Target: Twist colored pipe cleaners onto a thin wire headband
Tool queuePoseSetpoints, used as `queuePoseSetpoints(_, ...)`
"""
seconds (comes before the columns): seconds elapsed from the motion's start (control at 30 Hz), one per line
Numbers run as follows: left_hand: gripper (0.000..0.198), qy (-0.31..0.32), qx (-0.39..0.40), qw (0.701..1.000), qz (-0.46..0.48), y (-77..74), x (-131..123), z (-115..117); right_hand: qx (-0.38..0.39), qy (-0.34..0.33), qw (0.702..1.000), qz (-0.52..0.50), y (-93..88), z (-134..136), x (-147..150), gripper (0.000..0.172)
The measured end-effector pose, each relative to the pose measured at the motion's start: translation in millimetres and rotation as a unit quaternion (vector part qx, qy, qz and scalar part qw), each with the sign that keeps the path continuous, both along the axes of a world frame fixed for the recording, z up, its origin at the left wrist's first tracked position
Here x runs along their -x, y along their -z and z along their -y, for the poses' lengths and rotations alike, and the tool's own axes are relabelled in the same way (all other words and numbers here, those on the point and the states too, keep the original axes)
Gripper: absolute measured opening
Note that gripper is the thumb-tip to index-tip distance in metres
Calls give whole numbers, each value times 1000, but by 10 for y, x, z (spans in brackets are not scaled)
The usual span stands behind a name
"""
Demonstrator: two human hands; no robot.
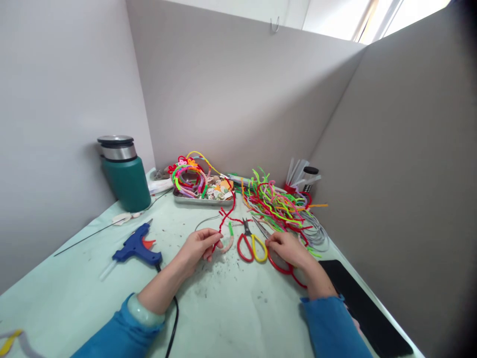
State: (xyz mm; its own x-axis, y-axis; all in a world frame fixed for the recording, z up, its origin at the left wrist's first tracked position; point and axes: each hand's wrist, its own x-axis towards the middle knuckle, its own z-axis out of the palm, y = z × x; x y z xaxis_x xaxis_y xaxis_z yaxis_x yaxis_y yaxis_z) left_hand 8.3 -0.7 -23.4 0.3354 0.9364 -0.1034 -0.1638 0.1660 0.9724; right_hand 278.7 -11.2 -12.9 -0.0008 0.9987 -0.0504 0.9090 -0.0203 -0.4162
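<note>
My left hand (203, 243) pinches a red pipe cleaner (221, 224) between thumb and fingers. Its upper part bends up toward the metal tray. On the right, my right hand (288, 247) is closed around red-handled scissors (280, 267) near the pivot, with the pointed blades angled forward and left. Small scissors with one red and one yellow handle (252, 248) lie on the table between my hands. Beside my left fingertips rests a short curved piece of pale pink and green pipe cleaner (230, 237). My right fingers partly cover the red-handled scissors.
A metal tray (203, 201) holds paper cutouts and colourful pipe-cleaner rings (188, 181). Loose pipe cleaners (278, 204) pile up at the back right. A blue glue gun (137, 247) and green bottle (128, 181) stand left; a black flat object (367, 308) lies right. Grey partitions surround the table.
</note>
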Motion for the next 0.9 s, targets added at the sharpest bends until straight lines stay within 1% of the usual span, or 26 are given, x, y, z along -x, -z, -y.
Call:
queuePoseSetpoints(0.07, 29, -2, 0, 1000, -1, -4, -1, 1, 7, 2, 1000, 13, 3, 9, -21, 17)
queuePoseSetpoints(0.13, 28, -3, 2, 1000, -1, -9, -2, 3, 2, 28, 998, 64, 13, 23, -50, 16)
queuePoseSetpoints(0.23, 29, -5, 3, 1000, 1, -15, -3, 5, -3, 44, 991, 124, 18, 46, -49, 28)
queuePoseSetpoints(0.3, 29, -7, 3, 1000, 3, -16, -3, 3, 4, 58, 987, 151, 7, 52, -13, 30)
queuePoseSetpoints(0.37, 29, -8, 3, 1000, 4, -14, -3, 1, 13, 72, 983, 167, -3, 44, 22, 28)
queuePoseSetpoints(0.43, 30, -8, 7, 1000, 2, -13, -2, -3, 12, 84, 985, 153, 3, 22, 29, 27)
queuePoseSetpoints(0.5, 30, -11, 12, 1000, 3, -12, 1, -6, 1, 101, 991, 86, 22, -6, 0, 25)
queuePoseSetpoints(0.57, 31, -18, 12, 1000, 10, -8, 7, -13, -6, 122, 992, -39, 37, -28, -48, 25)
queuePoseSetpoints(0.6, 30, -23, 10, 1000, 15, -4, 11, -17, -3, 126, 985, -115, 36, -32, -69, 28)
queuePoseSetpoints(0.63, 30, -27, 7, 999, 21, 1, 17, -23, -3, 128, 973, -193, 25, -31, -84, 31)
queuePoseSetpoints(0.67, 29, -30, 3, 999, 27, 8, 23, -29, -11, 124, 954, -273, 6, -24, -91, 34)
queuePoseSetpoints(0.73, 28, -37, -4, 999, 39, 22, 36, -43, -45, 107, 902, -416, -52, 4, -76, 40)
queuePoseSetpoints(0.77, 27, -40, -6, 998, 45, 28, 41, -49, -77, 90, 873, -473, -81, 22, -57, 43)
queuePoseSetpoints(0.8, 26, -43, -6, 998, 53, 33, 45, -54, -95, 68, 849, -515, -105, 40, -33, 48)
queuePoseSetpoints(0.83, 26, -46, -4, 997, 60, 36, 48, -57, -109, 58, 835, -536, -118, 54, -9, 50)
queuePoseSetpoints(0.87, 26, -49, -1, 997, 66, 38, 49, -59, -114, 47, 832, -541, -118, 63, 14, 50)
queuePoseSetpoints(0.9, 27, -52, 4, 996, 70, 38, 49, -59, -122, 35, 836, -534, -104, 65, 32, 49)
